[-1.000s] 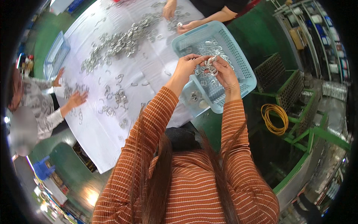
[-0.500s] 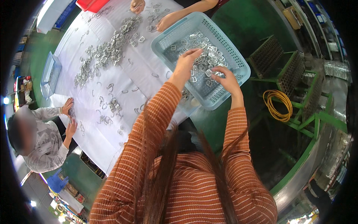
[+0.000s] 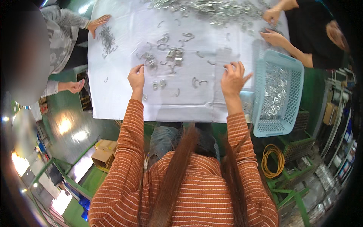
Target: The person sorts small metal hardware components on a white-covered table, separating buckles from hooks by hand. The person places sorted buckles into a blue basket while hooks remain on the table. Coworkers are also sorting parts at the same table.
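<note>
My left hand (image 3: 136, 78) is just above the white-covered table, its thumb and fingers pinched together; anything between them is too small to make out. Close to its fingertips lie grey curved metal pieces (image 3: 150, 62) and a small cluster of silver metal buckles (image 3: 175, 56). Fingers spread, my right hand (image 3: 233, 80) hovers over the cloth with nothing visible in it. To its right, a light blue plastic basket (image 3: 297, 89) holds many silver buckles (image 3: 275, 90). A few loose curved pieces (image 3: 199, 82) lie between my hands.
A large heap of buckles (image 3: 227, 11) covers the table's far side. On the right, a co-worker's hands (image 3: 275, 36) are over the table near the basket. Another person's hand (image 3: 99, 25) rests by a dark pile of pieces (image 3: 107, 41) at left. A coiled yellow hose (image 3: 273, 160) lies lower right.
My hands have left the basket and moved apart over the table, the left one farther left. My view has turned toward the table, so the basket now appears at the right.
</note>
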`<move>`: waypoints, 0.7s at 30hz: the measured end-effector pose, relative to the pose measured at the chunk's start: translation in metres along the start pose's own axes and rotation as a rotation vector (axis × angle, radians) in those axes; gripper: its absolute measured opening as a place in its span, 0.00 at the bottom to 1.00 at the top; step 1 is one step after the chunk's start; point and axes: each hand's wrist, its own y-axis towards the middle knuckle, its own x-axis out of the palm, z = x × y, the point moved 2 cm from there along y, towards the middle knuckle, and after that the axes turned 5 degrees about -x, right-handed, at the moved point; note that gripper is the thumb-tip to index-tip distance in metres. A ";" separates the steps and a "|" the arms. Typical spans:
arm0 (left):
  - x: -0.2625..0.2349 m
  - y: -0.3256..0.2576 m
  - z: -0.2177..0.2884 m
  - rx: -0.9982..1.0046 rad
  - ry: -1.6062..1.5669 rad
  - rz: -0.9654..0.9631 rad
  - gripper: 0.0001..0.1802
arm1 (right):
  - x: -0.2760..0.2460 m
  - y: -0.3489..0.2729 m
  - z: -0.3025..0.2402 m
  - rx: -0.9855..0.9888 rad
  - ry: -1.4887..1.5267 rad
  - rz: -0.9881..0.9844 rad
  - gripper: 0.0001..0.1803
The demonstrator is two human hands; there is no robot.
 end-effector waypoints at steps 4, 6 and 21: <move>0.020 0.011 -0.013 0.296 0.144 0.061 0.11 | 0.081 0.014 -0.087 0.102 0.369 -0.388 0.08; 0.048 0.014 -0.002 0.344 0.116 -0.046 0.13 | 0.099 0.022 -0.128 0.240 0.216 -0.514 0.11; 0.021 0.050 -0.003 -0.405 -1.103 -0.965 0.15 | 0.122 0.059 -0.098 0.550 1.340 -0.656 0.14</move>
